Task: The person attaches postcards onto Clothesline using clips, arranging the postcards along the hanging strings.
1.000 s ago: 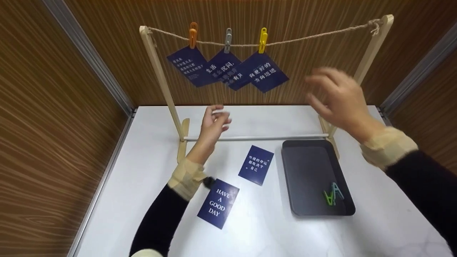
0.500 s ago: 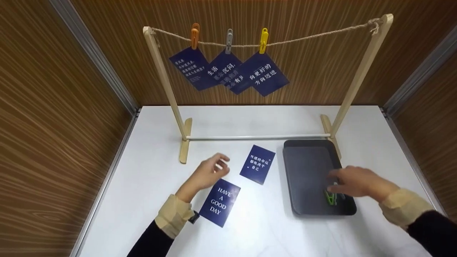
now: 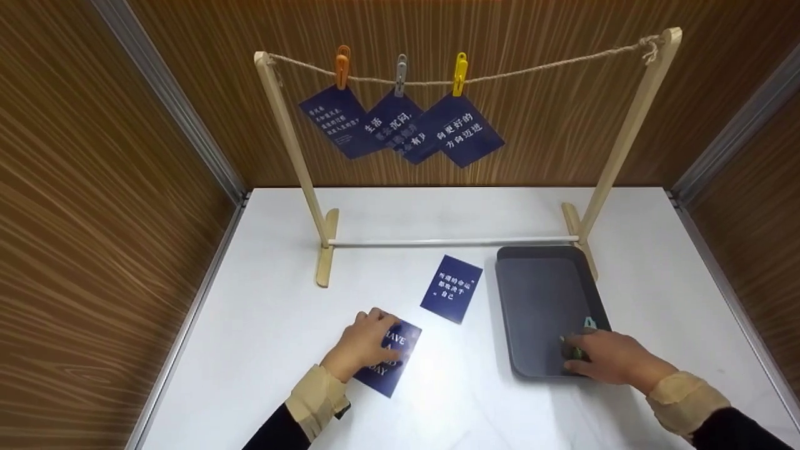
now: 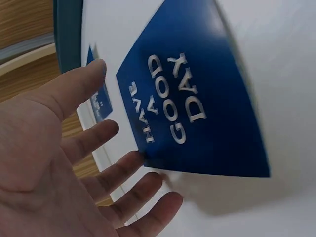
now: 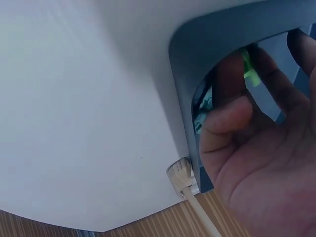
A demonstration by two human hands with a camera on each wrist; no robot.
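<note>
Lying under right hand (image 3: 609, 359): green clothespin (image 5: 249, 74).

A white tabletop (image 3: 450, 406) w/ faint marbling sits boxed in on three sides by brown wood-grain wall panels (image 3: 94, 206), w/ grey metal trim strips (image 3: 206, 150) running down both rear corners, under soft, even light that glares lightly off the table's near edge.

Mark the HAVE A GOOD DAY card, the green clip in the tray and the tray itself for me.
HAVE A GOOD DAY card (image 4: 197, 98), left wrist view, on its printed face.
green clip (image 5: 249, 74), right wrist view, on the part showing between the fingers.
tray (image 3: 537, 294), head view, on its bare floor.
</note>
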